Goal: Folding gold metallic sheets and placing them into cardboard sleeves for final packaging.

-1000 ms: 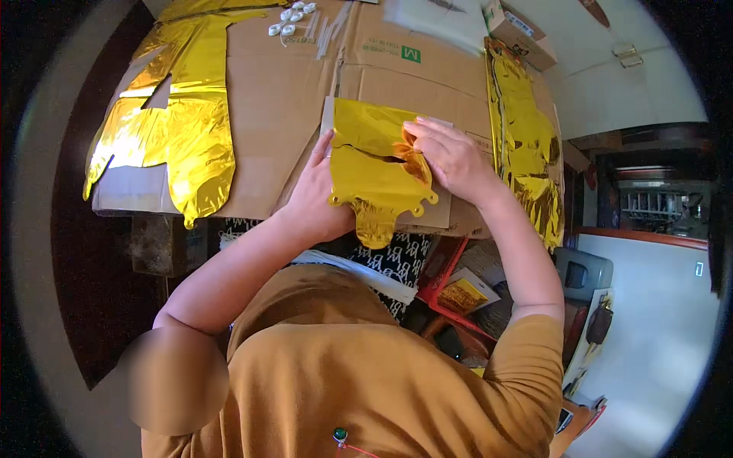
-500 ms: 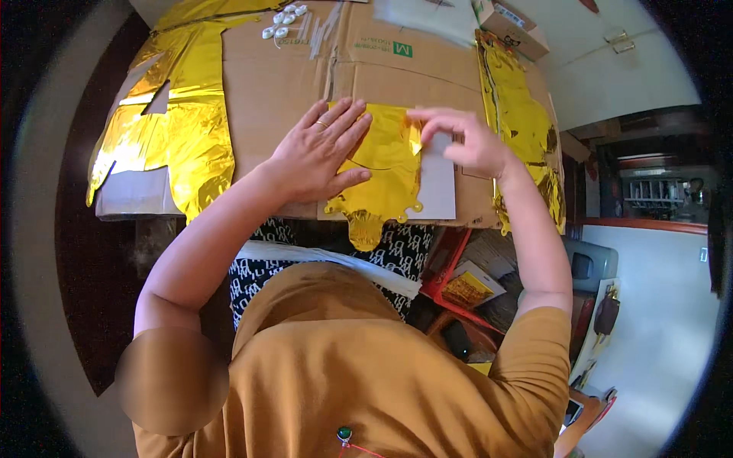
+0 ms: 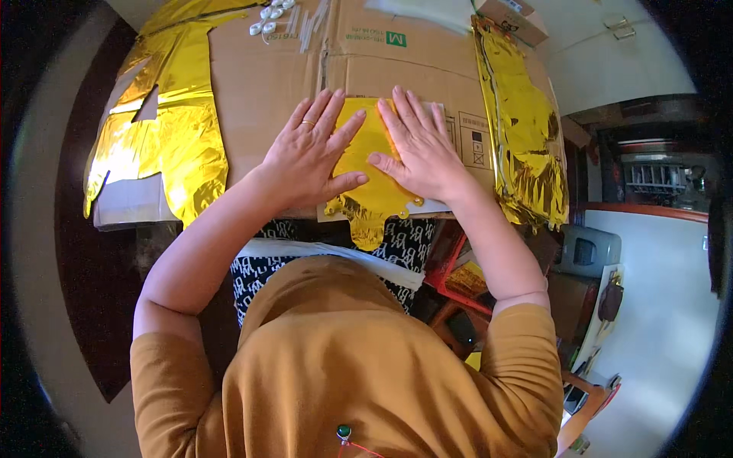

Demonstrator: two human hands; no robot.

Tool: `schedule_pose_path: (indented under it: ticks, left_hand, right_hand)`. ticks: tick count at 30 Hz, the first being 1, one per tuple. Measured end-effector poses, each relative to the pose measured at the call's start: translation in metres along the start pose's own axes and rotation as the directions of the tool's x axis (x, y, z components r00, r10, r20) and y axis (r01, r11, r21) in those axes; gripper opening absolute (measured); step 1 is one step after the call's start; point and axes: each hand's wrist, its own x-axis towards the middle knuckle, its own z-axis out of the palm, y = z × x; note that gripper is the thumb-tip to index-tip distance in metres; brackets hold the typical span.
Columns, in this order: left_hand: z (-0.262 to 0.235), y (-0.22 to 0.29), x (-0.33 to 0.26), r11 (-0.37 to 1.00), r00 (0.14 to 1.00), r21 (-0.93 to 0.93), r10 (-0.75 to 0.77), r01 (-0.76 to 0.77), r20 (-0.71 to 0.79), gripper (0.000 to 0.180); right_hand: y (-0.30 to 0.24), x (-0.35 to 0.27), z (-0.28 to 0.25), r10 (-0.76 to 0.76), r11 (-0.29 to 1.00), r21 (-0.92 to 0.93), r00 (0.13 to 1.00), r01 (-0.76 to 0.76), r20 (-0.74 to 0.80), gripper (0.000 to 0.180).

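A shiny gold foil sheet [image 3: 359,156] with a scalloped near edge lies over a pale card [image 3: 437,206] on the cardboard table cover. One tongue of the foil hangs past the table's near edge. My left hand [image 3: 309,149] presses flat along its left side, fingers spread, a ring on one finger. On the right side my right hand [image 3: 418,149] lies flat too, fingers pointing away and thumb turned toward the middle. Both palms hide the sides of the foil and most of the card.
Larger cut gold foil sheets [image 3: 183,130] drape over the left of the cardboard [image 3: 259,99]; more gold foil [image 3: 523,130] lies at the right. Small white rolls [image 3: 271,14] and thin white strips [image 3: 311,30] are at the back. A red crate [image 3: 450,275] stands below the right edge.
My right hand has gone from pinching at the foil's right edge to lying flat on it. That lifted edge is now pressed down. My left hand stays almost in place.
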Motion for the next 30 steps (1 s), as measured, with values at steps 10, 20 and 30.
schedule_pose_path:
  ticks: [10, 20, 30]
  left_hand:
    - [-0.007, 0.018, -0.016, 0.997, 0.998, -0.071, 0.013, -0.008, 0.068, 0.087]
    - [-0.037, 0.032, -0.038, 0.956, 0.999, -0.295, 0.019, -0.004, 0.047, 0.071]
    - [-0.055, -0.036, -0.021, 0.018, 0.988, -1.000, -0.154, 0.005, 0.002, 0.061]
  right_hand:
    - [-0.008, -0.070, -0.048, -0.143, 0.981, 0.137, 0.990, 0.139, 0.020, 0.107]
    - [-0.063, -0.140, 0.009, -0.068, 0.983, -0.182, 0.935, 0.004, -0.348, 0.036]
    - [-0.071, -0.139, -0.032, 0.515, 0.726, 0.683, 0.723, -0.083, -0.460, 0.017]
